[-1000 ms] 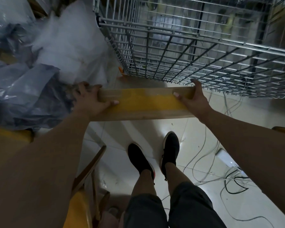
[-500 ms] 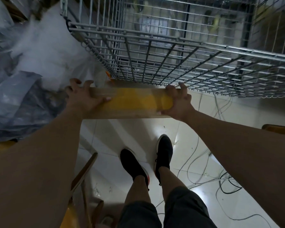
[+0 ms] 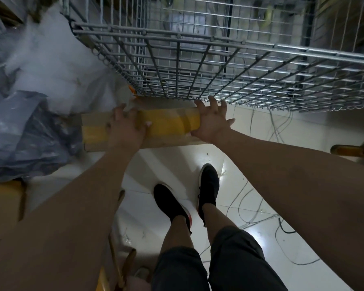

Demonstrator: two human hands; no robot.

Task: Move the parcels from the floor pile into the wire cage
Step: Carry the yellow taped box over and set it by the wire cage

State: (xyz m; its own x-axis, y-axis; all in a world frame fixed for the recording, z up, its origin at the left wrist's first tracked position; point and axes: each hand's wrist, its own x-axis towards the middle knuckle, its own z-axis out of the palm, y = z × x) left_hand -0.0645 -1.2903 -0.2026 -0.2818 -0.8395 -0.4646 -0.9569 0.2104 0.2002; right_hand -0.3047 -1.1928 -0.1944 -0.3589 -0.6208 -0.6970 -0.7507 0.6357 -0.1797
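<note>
A long cardboard parcel (image 3: pixel 168 124) wrapped in yellow tape is held level between my hands, just in front of the lower edge of the wire cage (image 3: pixel 219 66). My left hand (image 3: pixel 125 131) grips it near the middle, with the thumb on the near face and the fingers over the far edge. At the parcel's right end my right hand (image 3: pixel 211 120) presses with its palm, fingers spread and straight, fingertips close to the cage mesh. The cage's inside shows only dimly through the wires.
A pile of grey plastic-bag parcels (image 3: pixel 27 139) and a white bag (image 3: pixel 55 66) lies at the left, touching the parcel's left end. Yellow cardboard boxes (image 3: pixel 2 204) stand at lower left. Loose cables (image 3: pixel 254 208) trail over the glossy floor by my black shoes (image 3: pixel 207 185).
My left hand has slid from the parcel's left end toward its middle. My right hand has uncurled and now presses the right end with spread fingers. The view has dipped closer to the cage.
</note>
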